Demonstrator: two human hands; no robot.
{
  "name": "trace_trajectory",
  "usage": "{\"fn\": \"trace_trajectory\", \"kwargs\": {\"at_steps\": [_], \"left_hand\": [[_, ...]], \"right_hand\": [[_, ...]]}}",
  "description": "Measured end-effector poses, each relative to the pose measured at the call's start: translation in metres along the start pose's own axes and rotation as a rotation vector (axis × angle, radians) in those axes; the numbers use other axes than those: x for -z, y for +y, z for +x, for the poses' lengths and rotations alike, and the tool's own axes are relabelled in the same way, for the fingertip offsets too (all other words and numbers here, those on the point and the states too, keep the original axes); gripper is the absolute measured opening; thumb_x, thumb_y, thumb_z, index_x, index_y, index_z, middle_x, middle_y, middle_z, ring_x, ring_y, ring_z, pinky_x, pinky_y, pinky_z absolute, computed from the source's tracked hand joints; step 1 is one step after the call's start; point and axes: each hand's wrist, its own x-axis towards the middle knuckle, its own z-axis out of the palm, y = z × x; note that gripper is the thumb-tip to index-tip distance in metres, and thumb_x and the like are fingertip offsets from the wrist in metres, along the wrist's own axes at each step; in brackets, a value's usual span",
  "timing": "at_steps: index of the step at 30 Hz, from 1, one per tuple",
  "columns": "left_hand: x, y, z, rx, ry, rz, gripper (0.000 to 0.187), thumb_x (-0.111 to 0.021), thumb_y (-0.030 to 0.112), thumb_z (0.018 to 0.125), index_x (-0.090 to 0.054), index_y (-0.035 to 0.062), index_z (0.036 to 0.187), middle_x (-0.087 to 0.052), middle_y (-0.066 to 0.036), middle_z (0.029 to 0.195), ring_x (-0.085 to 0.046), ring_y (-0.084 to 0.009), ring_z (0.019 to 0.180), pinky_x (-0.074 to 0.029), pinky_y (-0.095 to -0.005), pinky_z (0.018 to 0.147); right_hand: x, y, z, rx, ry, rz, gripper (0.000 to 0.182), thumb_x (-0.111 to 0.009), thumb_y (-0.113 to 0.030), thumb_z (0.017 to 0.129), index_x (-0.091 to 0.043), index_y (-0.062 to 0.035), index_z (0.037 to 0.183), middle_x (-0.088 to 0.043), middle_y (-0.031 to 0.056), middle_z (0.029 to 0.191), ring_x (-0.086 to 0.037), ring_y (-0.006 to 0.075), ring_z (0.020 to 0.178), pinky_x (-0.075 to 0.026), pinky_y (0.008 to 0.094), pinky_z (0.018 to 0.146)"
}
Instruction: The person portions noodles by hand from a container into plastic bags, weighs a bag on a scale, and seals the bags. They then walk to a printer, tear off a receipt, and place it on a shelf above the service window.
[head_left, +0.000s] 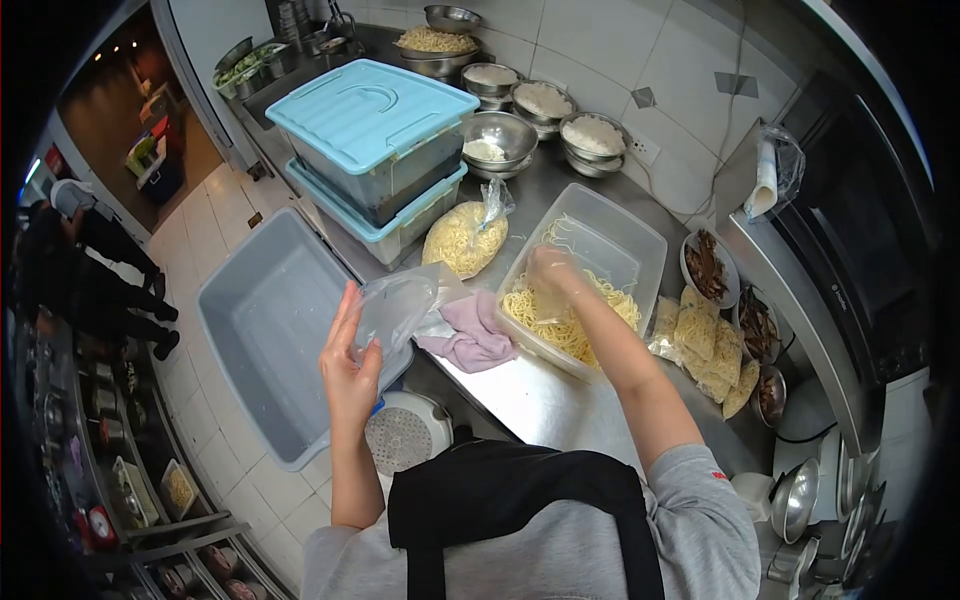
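The left hand [350, 365] is pinching a clear plastic bag [398, 310], mouth opening rightward toward the clear tub [640, 250] of noodles [560, 325]. The right hand [553, 275] is closing around noodles inside it. A pink cloth [475, 335] is lying between them.

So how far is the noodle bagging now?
Done: one filled bag lies on the counter. In hand: left hand holds an empty bag; right hand reaches into the tub. Left: many noodles remain there.
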Motion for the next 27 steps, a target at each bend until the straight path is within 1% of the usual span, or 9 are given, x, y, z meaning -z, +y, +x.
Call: {"fn": "trace_trajectory", "kwargs": {"at_steps": [3, 7, 11, 13, 16, 18, 21, 25, 27], "left_hand": [[0.002, 0.004, 0.001, -0.022, 0.013, -0.016, 0.052, -0.049, -0.008, 0.066, -0.052, -0.0011, 0.117, -0.042, -0.012, 0.133, -0.045, -0.0003, 0.062, -0.032, -0.0155, 0.049], [0.005, 0.001, 0.0, -0.025, 0.019, -0.036, 0.051, -0.05, -0.007, 0.066, -0.052, -0.0013, 0.117, -0.042, -0.012, 0.133, -0.044, 0.0002, 0.061, -0.032, -0.0155, 0.048], [0.001, 0.006, -0.001, 0.005, -0.01, -0.041, 0.051, -0.051, -0.006, 0.067, -0.052, -0.0013, 0.117, -0.042, -0.012, 0.133, -0.043, 0.0004, 0.06, -0.032, -0.0156, 0.048], [0.0, 0.01, 0.0, -0.004, -0.021, -0.05, 0.056, -0.049, -0.01, 0.066, -0.05, -0.0002, 0.12, -0.043, -0.011, 0.133, -0.053, -0.0077, 0.098, -0.038, -0.0156, 0.054], [0.003, 0.012, -0.002, 0.025, -0.015, -0.043, 0.056, -0.049, -0.01, 0.066, -0.05, -0.0004, 0.12, -0.042, -0.011, 0.133, -0.053, -0.0077, 0.098, -0.037, -0.0157, 0.054], [0.007, 0.007, -0.005, 0.026, -0.004, -0.039, 0.056, -0.049, -0.01, 0.066, -0.05, -0.0004, 0.12, -0.042, -0.011, 0.133, -0.053, -0.0076, 0.097, -0.037, -0.0157, 0.054], [0.011, 0.001, -0.008, 0.042, 0.016, -0.051, 0.055, -0.05, -0.01, 0.066, -0.05, -0.0006, 0.12, -0.042, -0.011, 0.133, -0.053, -0.0081, 0.098, -0.037, -0.0158, 0.053], [0.015, 0.004, -0.011, 0.087, 0.03, -0.034, 0.055, -0.05, -0.01, 0.066, -0.051, -0.0011, 0.12, -0.042, -0.011, 0.133, -0.051, -0.0108, 0.104, -0.038, -0.0159, 0.054], [0.018, -0.002, -0.012, 0.061, 0.041, -0.004, 0.054, -0.05, -0.011, 0.066, -0.051, -0.0013, 0.119, -0.042, -0.012, 0.134, -0.05, -0.013, 0.108, -0.039, -0.016, 0.055]], "right_hand": [[0.023, 0.031, 0.011, 0.022, -0.295, 0.591, 0.027, -0.068, -0.017, 0.065, -0.061, -0.0008, 0.084, -0.063, 0.0101, 0.084, -0.06, 0.0188, 0.074, -0.048, 0.0307, 0.066], [0.091, 0.041, 0.001, -0.089, -0.418, 1.081, 0.021, -0.067, -0.015, 0.067, -0.061, -0.003, 0.083, -0.06, 0.0035, 0.078, -0.055, 0.0106, 0.068, -0.045, 0.025, 0.061], [0.149, 0.027, -0.02, 0.013, -0.44, 0.74, 0.019, -0.065, -0.015, 0.068, -0.061, -0.0034, 0.082, -0.059, 0.0032, 0.071, -0.052, 0.0104, 0.062, -0.043, 0.0248, 0.056], [0.152, 0.031, -0.014, 0.05, -0.525, 0.631, 0.018, -0.064, -0.015, 0.068, -0.061, -0.0034, 0.082, -0.059, 0.0036, 0.07, -0.052, 0.0102, 0.062, -0.043, 0.0248, 0.056], [0.134, 0.043, 0.0, 0.108, -0.566, 0.623, 0.017, -0.065, -0.015, 0.068, -0.06, -0.0034, 0.08, -0.059, 0.0039, 0.07, -0.052, 0.0104, 0.063, -0.044, 0.0248, 0.057], [0.113, 0.039, 0.005, -0.008, -0.23, 0.322, 0.015, -0.065, -0.014, 0.068, -0.061, -0.0021, 0.077, -0.061, 0.0061, 0.07, -0.054, 0.0134, 0.062, -0.045, 0.0274, 0.059], [0.078, 0.023, 0.003, 0.188, -0.149, 0.256, 0.012, -0.065, -0.013, 0.069, -0.062, -0.0029, 0.075, -0.063, 0.0087, 0.072, -0.056, 0.0167, 0.062, -0.046, 0.0305, 0.061], [0.017, 0.021, 0.0, 0.282, -0.359, 0.291, 0.011, -0.063, -0.012, 0.07, -0.063, -0.0054, 0.078, -0.063, 0.0106, 0.079, -0.058, 0.0177, 0.07, -0.046, 0.0312, 0.065], [-0.006, 0.031, -0.001, 0.361, -0.006, -0.137, 0.01, -0.064, -0.012, 0.069, -0.064, -0.0074, 0.078, -0.063, 0.0101, 0.084, -0.057, 0.0165, 0.073, -0.046, 0.0296, 0.067]]}}
